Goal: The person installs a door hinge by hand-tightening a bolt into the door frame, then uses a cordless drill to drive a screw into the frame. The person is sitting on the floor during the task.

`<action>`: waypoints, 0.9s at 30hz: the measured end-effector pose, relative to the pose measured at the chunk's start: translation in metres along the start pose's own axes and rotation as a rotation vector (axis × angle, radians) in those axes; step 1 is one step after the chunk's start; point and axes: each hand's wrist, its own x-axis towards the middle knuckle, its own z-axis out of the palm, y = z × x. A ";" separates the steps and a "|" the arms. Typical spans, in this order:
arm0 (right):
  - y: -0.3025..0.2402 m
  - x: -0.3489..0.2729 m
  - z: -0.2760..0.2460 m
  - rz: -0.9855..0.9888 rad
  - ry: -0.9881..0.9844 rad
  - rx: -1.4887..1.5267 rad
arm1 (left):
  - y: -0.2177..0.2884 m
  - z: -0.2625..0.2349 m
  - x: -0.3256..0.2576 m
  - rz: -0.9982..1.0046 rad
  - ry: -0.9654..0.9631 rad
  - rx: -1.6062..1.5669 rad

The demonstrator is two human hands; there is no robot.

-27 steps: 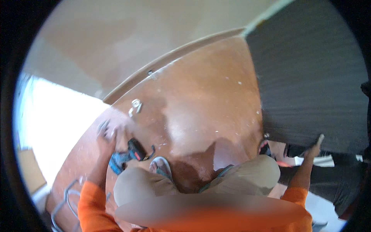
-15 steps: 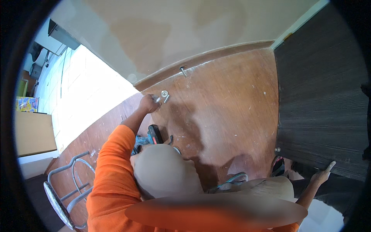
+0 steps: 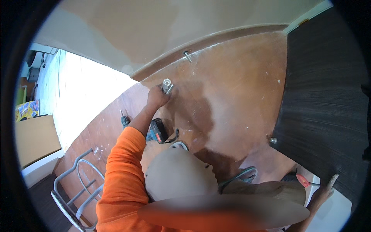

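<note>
Near the baseboard, my left hand [image 3: 158,96] reaches down to the floor with its fingers closed around small shiny metal fittings. A round metal piece [image 3: 167,82] and a short metal rod [image 3: 170,89] show at its fingertips; the hand hides the rest. At the far right, my right hand [image 3: 327,189] grips the edge of a dark wood-grain door [image 3: 320,104], its pale-dusted fingers lying on the door's face. A small silver knob-like fitting [image 3: 273,140] shows at the door's edge.
A metal pin [image 3: 187,56] sticks out from the baseboard. A blue and black cordless power tool [image 3: 158,130] rests on the reddish-brown floor beside my knee, with another tool [image 3: 125,119] nearby. A metal-framed stool [image 3: 77,189] lies at lower left. Behind my right arm shows a red-handled tool [image 3: 303,180].
My left hand has moved onto the metal fittings and closed around them. The door's near edge has shifted with my right hand still on it, and the whole view has moved slightly.
</note>
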 end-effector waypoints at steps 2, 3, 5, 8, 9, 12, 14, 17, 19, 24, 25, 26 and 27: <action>-0.021 -0.017 0.009 0.038 0.002 0.107 | 0.001 0.000 0.002 -0.017 -0.012 -0.003; -0.030 -0.026 0.012 0.037 -0.005 0.117 | 0.001 0.000 0.002 -0.014 -0.023 -0.002; -0.044 -0.042 0.019 0.032 0.016 0.040 | 0.003 0.001 0.004 0.017 -0.037 0.004; -0.057 -0.064 0.030 -0.049 0.082 -0.107 | 0.004 -0.001 0.006 0.057 -0.050 -0.009; -0.061 -0.071 0.032 -0.071 0.079 -0.168 | 0.003 -0.001 0.006 0.049 -0.052 -0.039; -0.073 -0.085 0.035 -0.171 0.046 -0.264 | -0.001 0.000 0.009 0.071 -0.045 -0.108; -0.081 -0.090 0.035 -0.116 0.017 -0.282 | -0.007 0.003 0.008 0.108 -0.046 -0.116; -0.089 -0.100 0.038 -0.296 -0.120 -0.323 | -0.015 0.006 0.010 0.121 -0.060 -0.138; -0.097 -0.110 0.042 -0.240 -0.254 -0.324 | -0.018 0.006 0.010 0.045 -0.097 -0.257; -0.125 -0.156 0.073 -0.611 -0.847 -0.189 | -0.017 0.000 -0.005 0.011 -0.060 -0.338; -0.135 -0.157 0.084 -0.658 -0.934 -0.172 | -0.015 -0.001 -0.007 0.012 -0.046 -0.336; -0.145 -0.157 0.098 -0.709 -1.034 -0.165 | -0.013 -0.003 -0.007 0.016 -0.048 -0.315; -0.154 -0.156 0.112 -0.711 -1.092 -0.166 | -0.012 -0.004 -0.008 0.029 -0.045 -0.295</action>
